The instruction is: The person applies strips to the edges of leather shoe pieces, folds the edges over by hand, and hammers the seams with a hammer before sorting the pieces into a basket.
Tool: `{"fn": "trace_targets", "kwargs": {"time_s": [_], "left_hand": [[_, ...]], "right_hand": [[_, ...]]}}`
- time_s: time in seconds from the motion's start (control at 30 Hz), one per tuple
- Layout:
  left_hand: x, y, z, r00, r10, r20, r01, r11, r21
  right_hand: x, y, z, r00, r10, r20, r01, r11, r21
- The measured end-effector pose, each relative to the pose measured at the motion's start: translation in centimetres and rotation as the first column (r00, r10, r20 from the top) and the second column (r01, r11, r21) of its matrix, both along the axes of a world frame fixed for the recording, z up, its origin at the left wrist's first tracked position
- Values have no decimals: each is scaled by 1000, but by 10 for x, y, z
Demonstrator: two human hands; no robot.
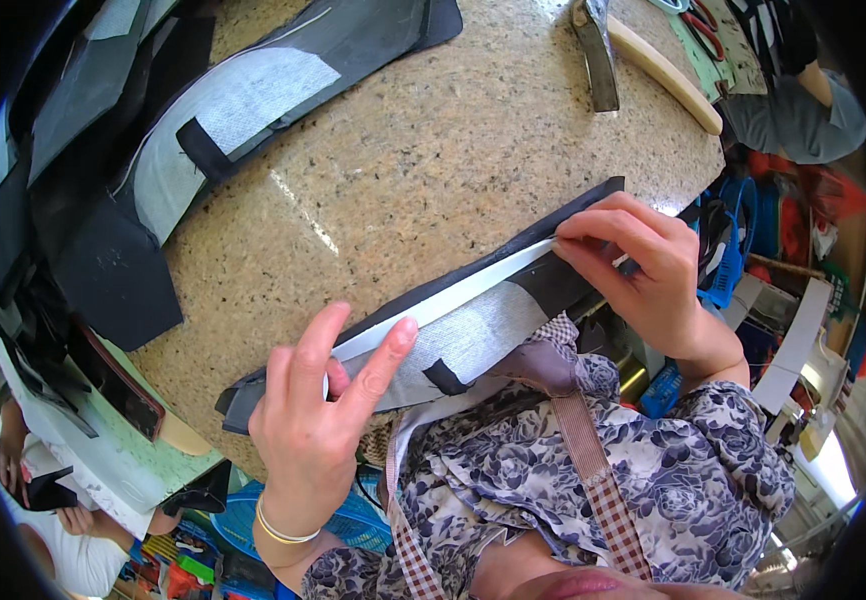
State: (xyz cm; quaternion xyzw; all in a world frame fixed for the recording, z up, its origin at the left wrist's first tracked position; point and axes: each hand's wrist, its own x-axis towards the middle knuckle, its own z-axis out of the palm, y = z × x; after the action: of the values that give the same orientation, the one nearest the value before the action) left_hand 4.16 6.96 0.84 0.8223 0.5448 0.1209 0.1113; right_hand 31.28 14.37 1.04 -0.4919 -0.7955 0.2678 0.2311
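A narrow white strip runs lengthwise over a long black piece with a pale grey fabric patch and a small black tab. The piece lies slantwise along the near edge of the stone-topped table. My right hand pinches the strip's right end between thumb and forefinger. Toward the other end, my left hand rests across piece and strip, fingers apart, its thumb on the strip. Part of the strip's left end is hidden under that hand.
A similar black piece with a pale patch lies at the upper left, beside stacked black pieces. A hammer lies on the speckled tabletop at the far right. Co-workers sit at the lower left and upper right. Blue baskets stand beyond the table.
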Motion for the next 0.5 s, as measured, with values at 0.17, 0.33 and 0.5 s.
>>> {"fn": "trace_targets", "kwargs": {"time_s": [0.17,0.33,0.5], "left_hand": [[0,0,-4,1000,5,2,-5,1000,-9],[-3,-15,-7,896,318,310,-270,944,-187],[-9,-12,-6,752,481,450,-404,877,-262]], "right_hand": [[4,22,-3,964,-75,256,104,990,-100],[-4,12,13,998,-43,44,43,999,4],[-61,4,-8,756,654,27,-635,722,274]]}}
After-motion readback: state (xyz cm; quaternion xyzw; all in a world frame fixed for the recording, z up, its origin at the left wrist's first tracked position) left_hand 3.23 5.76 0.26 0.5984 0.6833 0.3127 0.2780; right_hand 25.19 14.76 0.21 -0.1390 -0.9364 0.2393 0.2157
